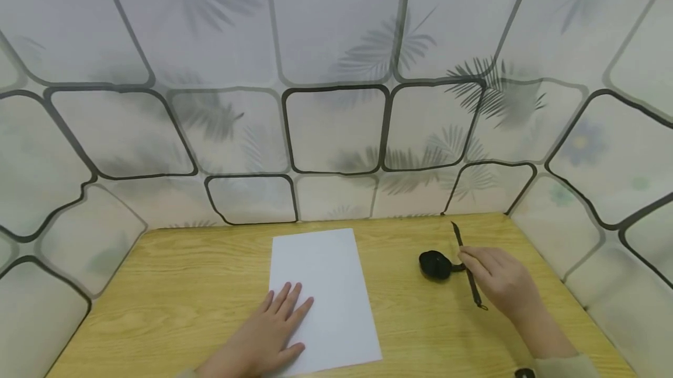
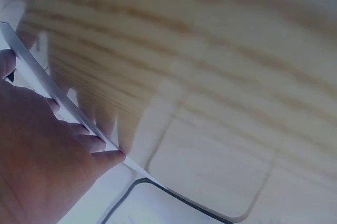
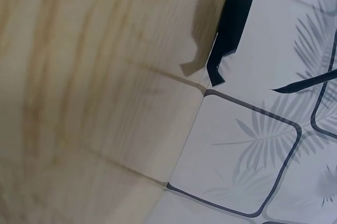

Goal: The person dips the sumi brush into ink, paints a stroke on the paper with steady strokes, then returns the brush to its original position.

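Note:
My left hand (image 1: 265, 331) rests with spread, straight fingers on the lower left part of a white sheet of paper (image 1: 328, 290). In the left wrist view the paper (image 2: 50, 84) appears edge-on beneath the fingers. A slim black calligraphy brush (image 1: 472, 284) with a hanging loop at its end is pinched in my right hand (image 1: 507, 284). Its dark pointed tip is raised and directed toward the back wall. Just left of that hand stands a small black ink dish (image 1: 435, 265) with a short handle. The right wrist view shows the dish (image 3: 237, 16) and brush tip (image 3: 303, 84) apart, the hand out of sight.
A light wood-grain table (image 1: 210, 273) lies under everything. White panels (image 1: 336, 127) with dark outlines and grey leaf prints stand at its back and both sides. Something small and dark (image 1: 524, 373) sits by the right sleeve at the bottom edge.

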`<state>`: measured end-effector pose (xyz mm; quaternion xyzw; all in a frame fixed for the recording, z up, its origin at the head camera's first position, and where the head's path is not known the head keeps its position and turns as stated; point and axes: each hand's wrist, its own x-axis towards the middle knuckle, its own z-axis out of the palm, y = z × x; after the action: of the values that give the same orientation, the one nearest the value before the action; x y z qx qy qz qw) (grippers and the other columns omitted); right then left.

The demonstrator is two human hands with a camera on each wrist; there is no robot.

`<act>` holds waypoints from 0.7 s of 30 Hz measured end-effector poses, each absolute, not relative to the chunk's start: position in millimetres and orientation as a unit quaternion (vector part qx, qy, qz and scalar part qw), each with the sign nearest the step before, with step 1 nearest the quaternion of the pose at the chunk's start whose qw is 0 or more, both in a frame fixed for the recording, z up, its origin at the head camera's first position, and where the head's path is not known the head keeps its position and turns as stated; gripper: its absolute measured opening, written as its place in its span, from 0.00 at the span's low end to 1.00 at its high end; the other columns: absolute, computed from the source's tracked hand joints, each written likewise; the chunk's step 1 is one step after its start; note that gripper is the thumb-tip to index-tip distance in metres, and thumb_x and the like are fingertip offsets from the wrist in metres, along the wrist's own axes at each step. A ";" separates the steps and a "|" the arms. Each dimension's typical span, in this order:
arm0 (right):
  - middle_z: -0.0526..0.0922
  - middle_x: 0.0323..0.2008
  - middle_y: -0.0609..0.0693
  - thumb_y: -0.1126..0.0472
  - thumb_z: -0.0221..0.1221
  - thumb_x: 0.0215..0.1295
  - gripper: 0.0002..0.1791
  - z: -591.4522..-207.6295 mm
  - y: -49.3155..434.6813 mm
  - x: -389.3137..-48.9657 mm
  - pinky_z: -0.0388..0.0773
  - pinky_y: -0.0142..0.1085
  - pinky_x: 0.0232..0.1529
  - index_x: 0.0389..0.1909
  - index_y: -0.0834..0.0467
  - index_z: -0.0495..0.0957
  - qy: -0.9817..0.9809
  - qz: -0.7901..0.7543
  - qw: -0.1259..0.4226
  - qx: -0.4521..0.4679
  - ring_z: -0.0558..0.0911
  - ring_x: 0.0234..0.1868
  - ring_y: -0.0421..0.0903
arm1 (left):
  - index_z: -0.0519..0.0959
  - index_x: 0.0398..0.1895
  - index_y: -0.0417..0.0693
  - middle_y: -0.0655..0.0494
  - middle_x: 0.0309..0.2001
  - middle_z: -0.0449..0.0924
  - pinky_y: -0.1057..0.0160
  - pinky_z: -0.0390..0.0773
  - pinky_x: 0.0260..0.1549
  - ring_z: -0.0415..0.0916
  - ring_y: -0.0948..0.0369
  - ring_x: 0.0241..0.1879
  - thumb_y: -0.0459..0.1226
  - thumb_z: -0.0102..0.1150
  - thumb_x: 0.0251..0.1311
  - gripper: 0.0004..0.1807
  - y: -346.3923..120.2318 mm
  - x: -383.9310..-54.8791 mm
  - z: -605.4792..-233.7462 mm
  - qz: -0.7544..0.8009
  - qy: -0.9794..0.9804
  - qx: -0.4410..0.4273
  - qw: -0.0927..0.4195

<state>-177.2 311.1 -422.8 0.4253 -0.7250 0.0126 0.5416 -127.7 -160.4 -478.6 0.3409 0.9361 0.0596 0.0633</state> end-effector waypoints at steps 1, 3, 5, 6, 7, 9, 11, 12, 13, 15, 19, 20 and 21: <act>0.90 0.34 0.61 0.70 0.46 0.84 0.21 -422.2 311.0 -177.2 0.84 0.46 0.29 0.36 0.70 0.87 -0.726 0.016 0.543 0.421 0.86 0.27 0.57 | 0.59 0.85 0.51 0.35 0.84 0.52 0.31 0.61 0.75 0.53 0.36 0.83 0.65 0.46 0.76 0.44 -159.0 -128.2 -478.3 0.060 0.936 0.340 0.066; 0.90 0.33 0.61 0.67 0.48 0.85 0.22 -421.0 310.6 -177.2 0.83 0.46 0.28 0.36 0.69 0.87 -0.725 0.027 0.551 0.414 0.86 0.26 0.57 | 0.58 0.85 0.51 0.35 0.84 0.52 0.31 0.61 0.76 0.52 0.36 0.83 0.64 0.46 0.76 0.44 -156.5 -129.1 -477.6 0.059 0.936 0.341 0.070; 0.90 0.32 0.60 0.63 0.49 0.85 0.22 -420.0 310.3 -177.2 0.82 0.47 0.27 0.35 0.69 0.87 -0.723 0.038 0.560 0.403 0.85 0.25 0.57 | 0.58 0.85 0.52 0.36 0.84 0.52 0.32 0.61 0.76 0.52 0.36 0.83 0.64 0.46 0.76 0.43 -154.4 -129.7 -477.8 0.058 0.935 0.343 0.066; 0.90 0.32 0.60 0.62 0.50 0.85 0.22 -419.7 310.3 -177.2 0.82 0.47 0.27 0.35 0.69 0.87 -0.722 0.044 0.564 0.398 0.85 0.25 0.57 | 0.58 0.85 0.52 0.36 0.84 0.52 0.32 0.61 0.76 0.53 0.36 0.83 0.65 0.45 0.76 0.43 -153.6 -130.0 -478.4 0.056 0.935 0.345 0.061; 0.90 0.32 0.60 0.61 0.51 0.85 0.22 -419.4 310.4 -177.4 0.82 0.48 0.27 0.35 0.69 0.87 -0.721 0.053 0.568 0.394 0.85 0.24 0.57 | 0.58 0.85 0.52 0.36 0.84 0.53 0.31 0.62 0.75 0.54 0.36 0.82 0.65 0.45 0.76 0.43 -152.8 -130.4 -479.5 0.055 0.935 0.347 0.057; 0.90 0.31 0.61 0.60 0.52 0.84 0.23 -419.6 311.2 -178.2 0.81 0.47 0.27 0.34 0.70 0.87 -0.717 0.073 0.576 0.386 0.85 0.24 0.57 | 0.58 0.85 0.52 0.36 0.84 0.54 0.31 0.62 0.75 0.55 0.36 0.82 0.65 0.43 0.76 0.43 -151.4 -130.8 -480.8 0.056 0.934 0.350 0.049; 0.90 0.31 0.61 0.58 0.53 0.83 0.23 -420.6 312.8 -179.3 0.81 0.45 0.29 0.34 0.70 0.87 -0.719 0.098 0.576 0.377 0.85 0.24 0.57 | 0.58 0.85 0.53 0.35 0.84 0.54 0.30 0.63 0.74 0.55 0.35 0.82 0.66 0.43 0.76 0.43 -149.9 -131.2 -481.5 0.057 0.933 0.352 0.046; 0.91 0.31 0.61 0.58 0.54 0.83 0.23 -421.3 313.7 -180.0 0.80 0.43 0.30 0.34 0.70 0.87 -0.721 0.111 0.574 0.372 0.85 0.24 0.56 | 0.58 0.85 0.53 0.35 0.84 0.54 0.30 0.62 0.74 0.55 0.35 0.82 0.66 0.43 0.76 0.43 -149.0 -131.6 -481.7 0.059 0.933 0.353 0.047; 0.91 0.31 0.61 0.57 0.54 0.83 0.23 -422.2 314.9 -180.7 0.80 0.42 0.32 0.34 0.70 0.87 -0.724 0.118 0.573 0.365 0.86 0.25 0.57 | 0.58 0.85 0.53 0.35 0.84 0.54 0.30 0.62 0.74 0.54 0.35 0.82 0.66 0.43 0.76 0.43 -148.0 -131.7 -481.2 0.060 0.932 0.353 0.048; 0.91 0.31 0.61 0.55 0.54 0.83 0.24 -424.0 317.6 -181.7 0.80 0.42 0.33 0.35 0.70 0.87 -0.738 0.125 0.566 0.344 0.87 0.26 0.57 | 0.58 0.85 0.53 0.35 0.84 0.53 0.29 0.61 0.74 0.53 0.34 0.82 0.66 0.43 0.76 0.44 -146.1 -132.3 -481.3 0.064 0.931 0.354 0.054; 0.90 0.31 0.61 0.51 0.52 0.84 0.27 -426.9 322.6 -182.5 0.80 0.46 0.33 0.38 0.70 0.87 -0.774 0.102 0.549 0.297 0.88 0.28 0.58 | 0.56 0.86 0.53 0.36 0.85 0.51 0.31 0.60 0.76 0.51 0.36 0.83 0.66 0.43 0.76 0.44 -140.9 -132.1 -478.3 0.050 0.932 0.353 0.069; 0.90 0.31 0.61 0.50 0.52 0.84 0.27 -427.3 323.4 -182.7 0.80 0.46 0.32 0.39 0.70 0.87 -0.779 0.101 0.546 0.291 0.88 0.27 0.58 | 0.56 0.86 0.53 0.37 0.85 0.50 0.32 0.60 0.76 0.51 0.37 0.84 0.66 0.43 0.76 0.44 -139.6 -131.8 -477.4 0.047 0.932 0.352 0.073; 0.90 0.31 0.61 0.50 0.52 0.84 0.27 -427.6 324.0 -182.9 0.80 0.46 0.32 0.39 0.70 0.87 -0.782 0.098 0.545 0.287 0.87 0.27 0.58 | 0.56 0.86 0.54 0.38 0.85 0.50 0.33 0.60 0.77 0.51 0.38 0.84 0.66 0.43 0.76 0.44 -138.1 -131.3 -475.9 0.042 0.933 0.350 0.077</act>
<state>-182.9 324.0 -427.6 0.2867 -0.7816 0.0980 0.5453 -131.3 -138.1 -475.9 0.3503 0.9325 0.0419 0.0767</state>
